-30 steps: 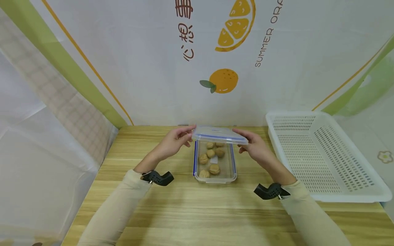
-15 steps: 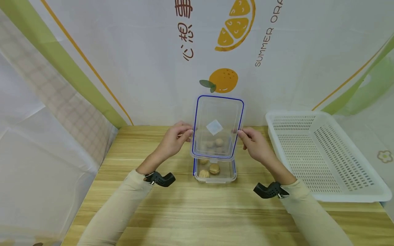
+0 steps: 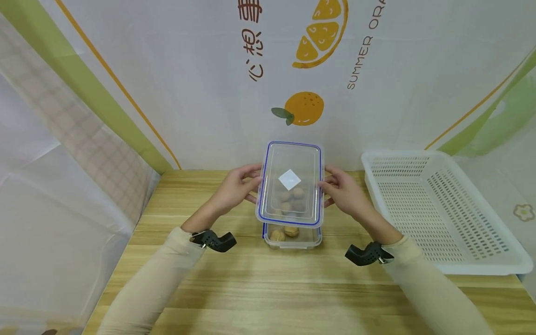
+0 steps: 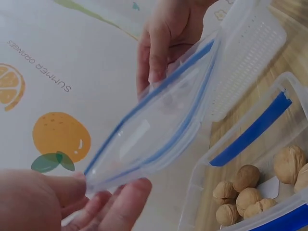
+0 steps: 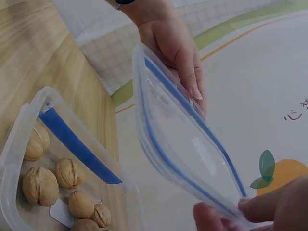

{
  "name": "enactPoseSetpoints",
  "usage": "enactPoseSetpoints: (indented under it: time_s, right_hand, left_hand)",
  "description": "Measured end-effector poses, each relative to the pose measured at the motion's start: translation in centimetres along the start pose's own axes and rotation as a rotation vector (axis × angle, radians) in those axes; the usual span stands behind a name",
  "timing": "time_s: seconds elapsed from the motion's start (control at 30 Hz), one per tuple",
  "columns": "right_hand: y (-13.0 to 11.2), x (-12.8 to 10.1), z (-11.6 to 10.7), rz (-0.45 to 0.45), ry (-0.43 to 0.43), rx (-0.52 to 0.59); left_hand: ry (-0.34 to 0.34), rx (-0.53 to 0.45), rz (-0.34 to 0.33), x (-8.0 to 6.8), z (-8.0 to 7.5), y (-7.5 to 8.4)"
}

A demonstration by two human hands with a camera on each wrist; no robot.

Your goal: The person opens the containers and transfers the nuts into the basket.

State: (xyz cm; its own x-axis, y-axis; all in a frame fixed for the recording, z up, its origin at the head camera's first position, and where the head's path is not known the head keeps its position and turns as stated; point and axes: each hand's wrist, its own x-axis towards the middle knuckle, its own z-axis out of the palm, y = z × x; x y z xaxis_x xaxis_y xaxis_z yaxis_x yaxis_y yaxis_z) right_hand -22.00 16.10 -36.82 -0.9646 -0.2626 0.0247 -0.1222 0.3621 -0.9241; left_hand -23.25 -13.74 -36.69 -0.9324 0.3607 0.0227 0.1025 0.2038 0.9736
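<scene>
Compared with the head view half a second earlier, the lid [image 3: 293, 156] sits slightly lower: its 12 o'clock edge drops, and its 6 o'clock edge covers more of the container [image 3: 293, 245]. The container and the white basket [image 3: 481, 269] keep their positions.

Reference: 12 o'clock points away from the person.

Grip state: the left hand [image 3: 236, 188] pinches the lid at 9 o'clock; the right hand [image 3: 344, 191] pinches it at 3 o'clock. Each thumb bears on one face, with fingers behind the other.

Location: the lid is held above the container, clear of its rim in both wrist views. The container rests on the wooden table [image 3: 251, 288] with walnuts [image 3: 277, 236] inside. The basket stands at 3 o'clock from it. Exact lid tilt is hard to judge.

The step in hand appears to be controlling the lid over the container. Recommended practice:
1. Keep both pinches directly opposite, with equal pressure, so the thin panel does not twist.
2. Move both wrists together; a lagging hand would skew the lid.
3. Keep the 6 o'clock edge clear of the walnuts and the blue strip [image 5: 79, 147] on the container side.
4. Avoid knocking the rim; the light container would probably slide.
</scene>
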Motion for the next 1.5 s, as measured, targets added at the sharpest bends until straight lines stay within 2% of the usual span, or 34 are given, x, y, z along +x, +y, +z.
enactPoseSetpoints:
  time_s: [0.13,0.33,0.6,1.07,1.5]
  right_hand:
    - [-0.5,0.6,-0.1,0.046,-0.066,-0.048]
    - [-1.0,1.6,0.4,0.085,-0.152,-0.009]
    - [-2.1,2.7,2.0,0.168,-0.161,0.028]
    - [-3.6,4.9,7.0,0.227,-0.248,0.124]
    - [-4.0,6.3,11.2,0.247,-0.276,0.089]
  left_hand:
    - [-0.014,-0.009,-0.086,-0.3,-0.3,0.6]
    - [-0.026,-0.022,-0.173,-0.9,-1.2,0.9]
    - [-0.049,-0.017,-0.196,-1.4,-3.5,0.5]
    - [-0.077,0.022,-0.273,-4.4,-8.6,-0.1]
    - [-0.094,0.044,-0.305,-6.2,-11.9,-1.9]
